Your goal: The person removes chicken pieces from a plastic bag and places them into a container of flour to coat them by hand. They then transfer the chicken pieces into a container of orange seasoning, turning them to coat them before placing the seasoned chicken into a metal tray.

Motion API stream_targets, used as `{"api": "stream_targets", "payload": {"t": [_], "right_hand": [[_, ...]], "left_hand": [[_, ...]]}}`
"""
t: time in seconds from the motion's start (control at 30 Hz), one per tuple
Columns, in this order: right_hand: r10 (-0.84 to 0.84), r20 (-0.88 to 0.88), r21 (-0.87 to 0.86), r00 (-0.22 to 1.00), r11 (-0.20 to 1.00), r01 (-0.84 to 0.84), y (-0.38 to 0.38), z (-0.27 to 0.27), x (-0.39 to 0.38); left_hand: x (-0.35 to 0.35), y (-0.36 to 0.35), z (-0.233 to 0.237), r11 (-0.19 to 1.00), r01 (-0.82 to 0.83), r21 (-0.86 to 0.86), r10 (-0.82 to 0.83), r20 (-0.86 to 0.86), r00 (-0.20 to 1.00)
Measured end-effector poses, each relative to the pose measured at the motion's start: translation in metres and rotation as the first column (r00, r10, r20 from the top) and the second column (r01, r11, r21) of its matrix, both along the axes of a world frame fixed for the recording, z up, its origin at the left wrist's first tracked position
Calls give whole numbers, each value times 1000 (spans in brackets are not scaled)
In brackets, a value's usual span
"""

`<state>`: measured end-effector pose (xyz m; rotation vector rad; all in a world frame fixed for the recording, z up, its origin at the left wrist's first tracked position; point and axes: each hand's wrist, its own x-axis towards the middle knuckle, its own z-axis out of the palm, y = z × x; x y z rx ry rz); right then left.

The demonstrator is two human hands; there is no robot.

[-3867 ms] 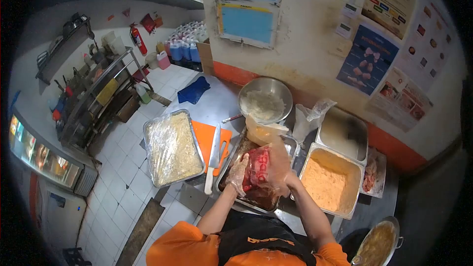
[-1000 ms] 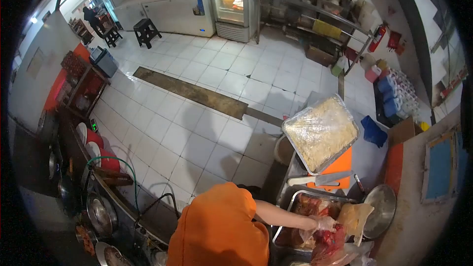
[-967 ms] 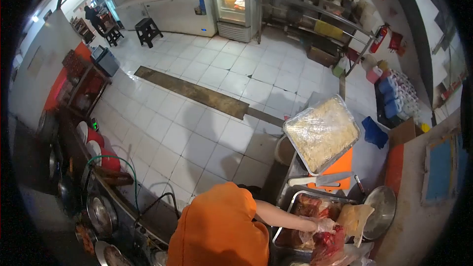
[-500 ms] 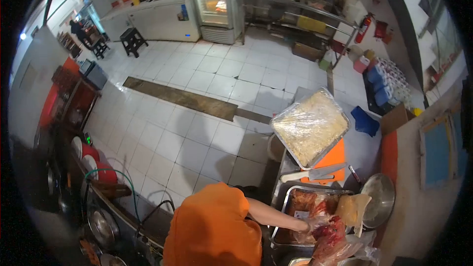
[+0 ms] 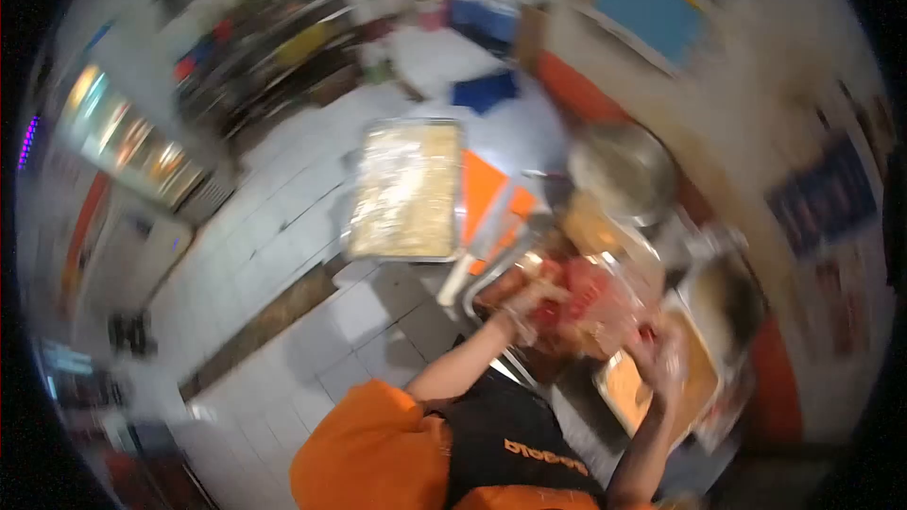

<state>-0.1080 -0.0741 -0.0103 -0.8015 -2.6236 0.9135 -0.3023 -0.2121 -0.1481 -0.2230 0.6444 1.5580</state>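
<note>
A clear plastic bag of red meat hangs between my hands, above a metal tray of meat. At the bag's left side my left hand is closed on the plastic. My right hand grips the bag's right side, over a second tray with orange contents. Motion blur hides the exact finger positions. A pale brown piece lies at the far side of the meat tray. Beside that tray is a knife with a pale handle.
A plastic-wrapped tray stands left of an orange board. Metal bowls stand along the wall on the right. A blue cloth lies at the table's far end. Farther off are shelves and a lit display fridge.
The view has swung right and turned. My right hand now shows, gripping the bag. The bag is spread between both hands, and the second tray has come into fuller view.
</note>
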Motion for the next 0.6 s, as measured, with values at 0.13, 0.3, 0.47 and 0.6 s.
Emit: {"api": "stream_targets", "payload": {"t": [0.13, 0.3, 0.47, 0.6], "right_hand": [[32, 35, 3, 999, 999, -32, -1, 52, -7], [-153, -27, -49, 988, 987, 152, -15, 61, -13], [-212, -315, 16, 925, 973, 229, -1, 47, 14], [-338, -586, -291, 736, 936, 198, 1, 57, 41]], "left_hand": [[17, 20, -33, 955, -143, 260, 109, 142, 984], [53, 46, -61, 807, 67, 587, -48, -47, 998], [55, 49, 13, 900, 279, 333, 7, -653, 758], [46, 75, -9, 736, 414, 535, -20, -595, 804]]}}
